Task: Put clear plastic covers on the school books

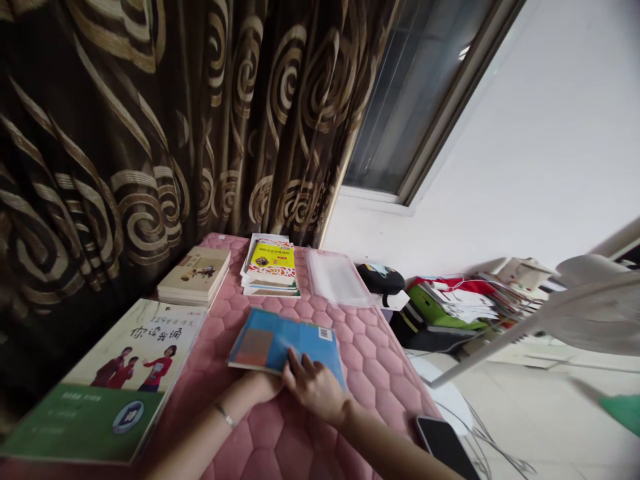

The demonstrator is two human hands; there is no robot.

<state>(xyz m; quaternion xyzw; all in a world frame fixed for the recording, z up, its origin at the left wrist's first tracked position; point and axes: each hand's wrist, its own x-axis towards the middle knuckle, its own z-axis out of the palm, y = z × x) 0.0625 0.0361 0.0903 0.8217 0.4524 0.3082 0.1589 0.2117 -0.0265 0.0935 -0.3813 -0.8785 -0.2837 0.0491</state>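
The thin blue book, smooth and faintly shiny, lay on the pink hexagon-quilted pad beneath the loosely bent fingers of the right hand; the left hand had its fingertips hidden, so whether either pinched it could not be told. The work seemed unfinished: this book sat outside the squared piles of beige books and yellow-topped books, with translucent plastic sheets lying flat beyond.

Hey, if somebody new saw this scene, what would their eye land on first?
Probably the dark curtain with pale swirls, filling the upper left. Next, perhaps, the bright blue book near the middle of the pink quilted surface, with the right hand over it and the left hand at its near edge.
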